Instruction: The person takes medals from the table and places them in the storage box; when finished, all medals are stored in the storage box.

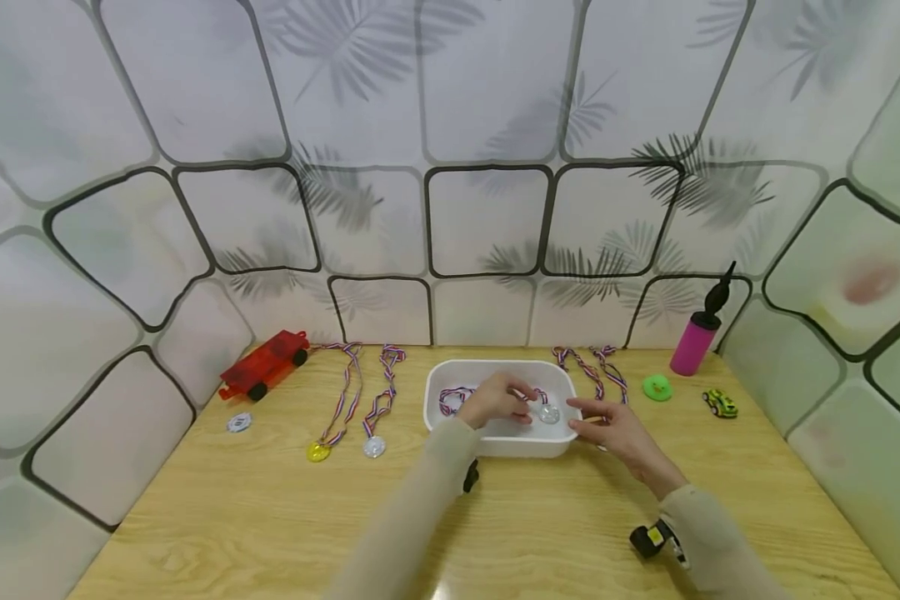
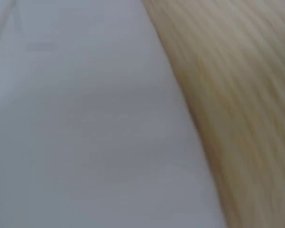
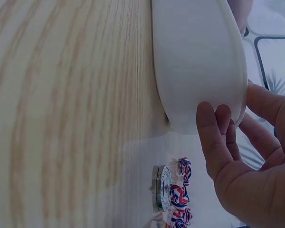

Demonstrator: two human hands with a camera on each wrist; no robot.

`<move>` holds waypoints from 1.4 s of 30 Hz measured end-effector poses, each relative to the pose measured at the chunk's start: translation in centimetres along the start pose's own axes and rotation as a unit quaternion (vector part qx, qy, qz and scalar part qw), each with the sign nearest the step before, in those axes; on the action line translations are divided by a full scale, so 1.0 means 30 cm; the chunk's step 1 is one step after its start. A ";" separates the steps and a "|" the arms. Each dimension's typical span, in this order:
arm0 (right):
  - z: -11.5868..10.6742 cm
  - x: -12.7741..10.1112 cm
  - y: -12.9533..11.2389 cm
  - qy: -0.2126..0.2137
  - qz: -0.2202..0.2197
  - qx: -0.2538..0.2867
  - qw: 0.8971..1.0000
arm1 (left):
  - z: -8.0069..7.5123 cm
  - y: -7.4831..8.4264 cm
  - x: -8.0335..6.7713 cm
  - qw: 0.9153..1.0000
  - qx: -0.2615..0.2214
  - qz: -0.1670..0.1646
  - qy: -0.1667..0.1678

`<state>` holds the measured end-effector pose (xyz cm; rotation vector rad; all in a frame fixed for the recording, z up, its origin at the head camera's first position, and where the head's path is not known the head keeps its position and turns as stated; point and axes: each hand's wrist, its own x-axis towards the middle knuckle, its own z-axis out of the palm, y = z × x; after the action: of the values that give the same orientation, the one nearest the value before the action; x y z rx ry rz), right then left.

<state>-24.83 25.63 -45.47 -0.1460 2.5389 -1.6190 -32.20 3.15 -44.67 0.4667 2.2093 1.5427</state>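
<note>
A white plastic basin [image 1: 450, 448] stands on the table. In it lies a silver medal [image 1: 549, 414] with a red, white and blue ribbon [image 1: 452, 402]. My left hand [image 1: 495, 398] reaches into the basin over the ribbon, its fingers loosely bent just left of the medal; no held thing shows. The left wrist view is filled by the blurred basin wall [image 2: 95, 118]. With my right hand [image 1: 615, 429] I grip the basin's right end, fingers on the outer wall [image 3: 194, 61] and others at the rim. Below that hand, medals [image 3: 164, 187] with ribbons lie on the table.
Left of the basin lie a gold medal [image 1: 318, 452], another silver medal [image 1: 374, 447], a red toy car [image 1: 266, 365] and a silvery disc [image 1: 239, 422]. To the right are a green rubber duck [image 1: 657, 387], a green toy car [image 1: 720, 403] and a pink pump [image 1: 692, 346].
</note>
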 end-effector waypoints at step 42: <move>0.015 0.001 -0.011 0.000 0.015 0.024 1.000 | -0.438 -0.115 -0.330 0.999 -0.034 0.025 0.022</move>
<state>-24.77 25.10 -45.36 -0.1020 2.4884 -1.6670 -30.43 -13.43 -42.52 0.4754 2.1849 1.6641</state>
